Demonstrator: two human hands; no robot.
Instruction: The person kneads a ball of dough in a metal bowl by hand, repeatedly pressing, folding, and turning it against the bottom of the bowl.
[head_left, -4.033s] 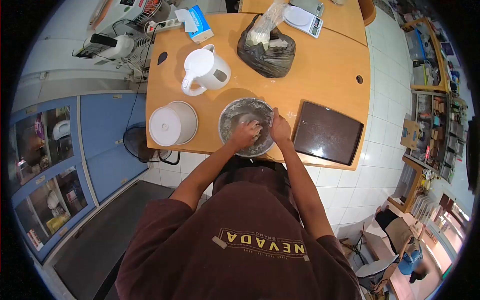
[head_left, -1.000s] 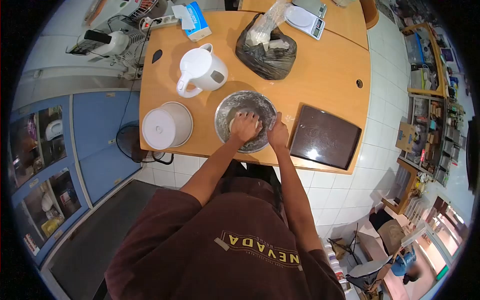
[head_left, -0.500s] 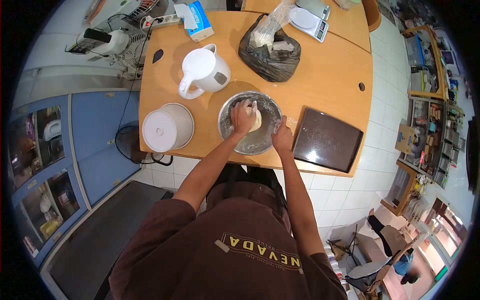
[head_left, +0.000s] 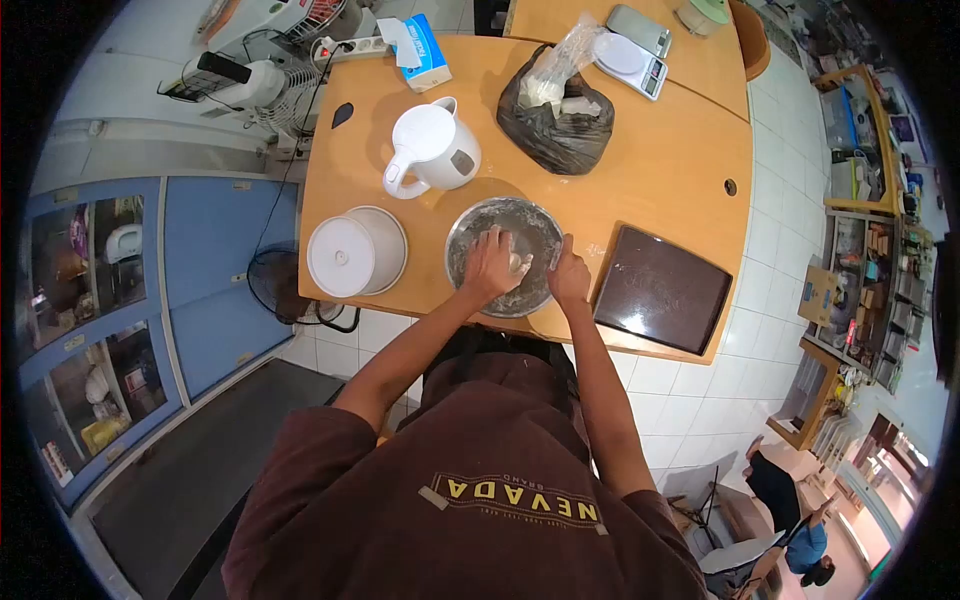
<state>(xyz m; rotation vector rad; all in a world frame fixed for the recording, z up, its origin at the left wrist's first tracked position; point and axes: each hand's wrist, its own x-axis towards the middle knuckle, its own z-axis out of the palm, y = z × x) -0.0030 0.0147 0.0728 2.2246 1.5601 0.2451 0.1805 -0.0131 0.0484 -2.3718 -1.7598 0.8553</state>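
A metal bowl (head_left: 466, 222) dusted with flour stands near the table's front edge. Inside it my left hand (head_left: 492, 264) presses on a pale lump of dough (head_left: 516, 262), its fingers curled round it and covering most of it. On the bowl's right rim my right hand (head_left: 568, 274) is closed, gripping the metal. Right of the bowl lies a dark baking tray (head_left: 664, 290). A white lidded container (head_left: 358, 252) is to its left.
The wooden table (head_left: 420, 302) also bears a white kettle (head_left: 432, 148), a black plastic bag (head_left: 556, 130), a kitchen scale (head_left: 630, 62) and a tissue box (head_left: 424, 56). A fan (head_left: 284, 92) stands left. Another person (head_left: 806, 546) is far off at the lower right.
My left hand has moved lower over the dough, which now shows less. The table and the things on it appear shifted slightly right and down in view. My right hand stays on the rim.
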